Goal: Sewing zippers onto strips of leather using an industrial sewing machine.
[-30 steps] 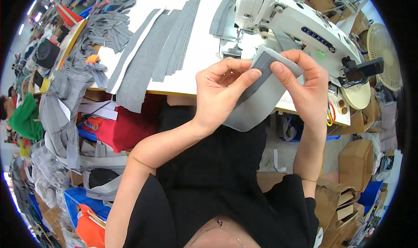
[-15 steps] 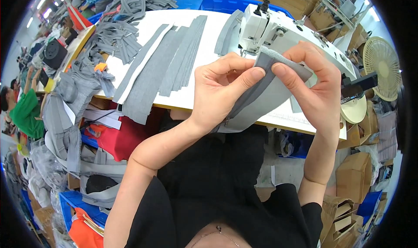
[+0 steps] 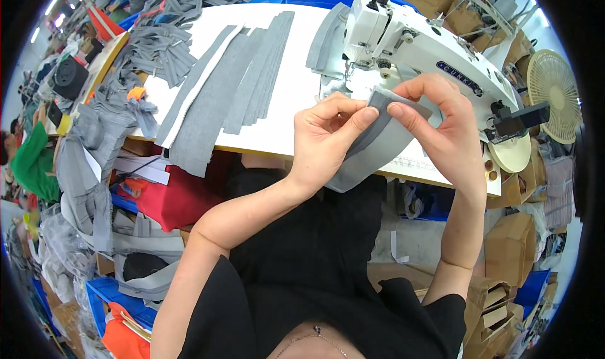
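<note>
Both hands pinch the top edge of a grey fabric strip [image 3: 372,160] that hangs down over the table's front edge. My left hand [image 3: 324,138] has thumb and forefinger closed on its left corner, where a darker grey band runs along the side. A short way to the right, my right hand [image 3: 444,126] grips the same edge between thumb and fingers. Just beyond the hands stands a white sewing machine [image 3: 435,50]; its needle area is close behind the cloth. Parts of the strip are hidden by the fingers.
Several long grey fabric pieces [image 3: 211,107] lie on the white table [image 3: 277,129], left of my hands. Curved grey pieces [image 3: 328,41] rest beside the machine. A heap of grey strips [image 3: 161,53] is at the far left, a fan [image 3: 554,97] at the right, cardboard boxes [image 3: 510,249] below it.
The held cloth's top edge has come slightly down and nearer to me, away from the machine's needle area. My left hand has shifted a little right, my right hand slightly left.
</note>
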{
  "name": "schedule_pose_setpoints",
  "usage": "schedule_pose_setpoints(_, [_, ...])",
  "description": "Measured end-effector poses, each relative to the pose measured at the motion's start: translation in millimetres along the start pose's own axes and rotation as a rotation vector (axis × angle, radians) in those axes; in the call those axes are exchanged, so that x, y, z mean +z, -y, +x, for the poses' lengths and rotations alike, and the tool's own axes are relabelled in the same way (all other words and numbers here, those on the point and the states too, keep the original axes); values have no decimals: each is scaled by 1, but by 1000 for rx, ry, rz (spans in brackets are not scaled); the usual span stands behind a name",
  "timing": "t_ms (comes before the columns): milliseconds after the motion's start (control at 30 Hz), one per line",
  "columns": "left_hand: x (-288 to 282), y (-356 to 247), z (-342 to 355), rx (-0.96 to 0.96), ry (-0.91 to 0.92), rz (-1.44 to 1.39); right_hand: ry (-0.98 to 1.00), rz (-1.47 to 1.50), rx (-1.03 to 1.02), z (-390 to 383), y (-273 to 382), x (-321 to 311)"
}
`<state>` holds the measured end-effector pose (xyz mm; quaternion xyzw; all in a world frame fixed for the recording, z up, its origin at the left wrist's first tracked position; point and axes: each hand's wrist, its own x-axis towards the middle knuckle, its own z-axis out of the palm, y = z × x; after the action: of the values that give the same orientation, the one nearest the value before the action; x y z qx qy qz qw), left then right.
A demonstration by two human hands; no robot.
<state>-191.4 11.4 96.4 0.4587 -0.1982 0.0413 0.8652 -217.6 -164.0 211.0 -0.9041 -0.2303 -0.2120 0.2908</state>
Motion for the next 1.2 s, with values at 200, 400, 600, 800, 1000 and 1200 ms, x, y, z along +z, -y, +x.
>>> schedule_pose_setpoints(200, [-5, 26, -5, -60, -10, 55, 63, -55, 32, -11, -22, 13])
schedule_pose_setpoints(400, [-30, 64, -6, -258, -7, 321, 189, 211, 338, -19, -80, 62])
schedule_pose_setpoints(600, [-47, 77, 19, -89, 149, 773, 406, 275, 700, -1, -153, 99])
schedule_pose_setpoints(800, [-57, 73, 29, -94, 146, 804, 546, -36, 777, 34, -160, 119])
schedule_pose_setpoints(1000, [-58, 70, 34, -132, 184, 746, 411, -207, 871, 37, -162, 139])
schedule_pose_setpoints(1200, [-58, 69, 34, -119, 204, 710, 249, -258, 635, 19, -177, 155])
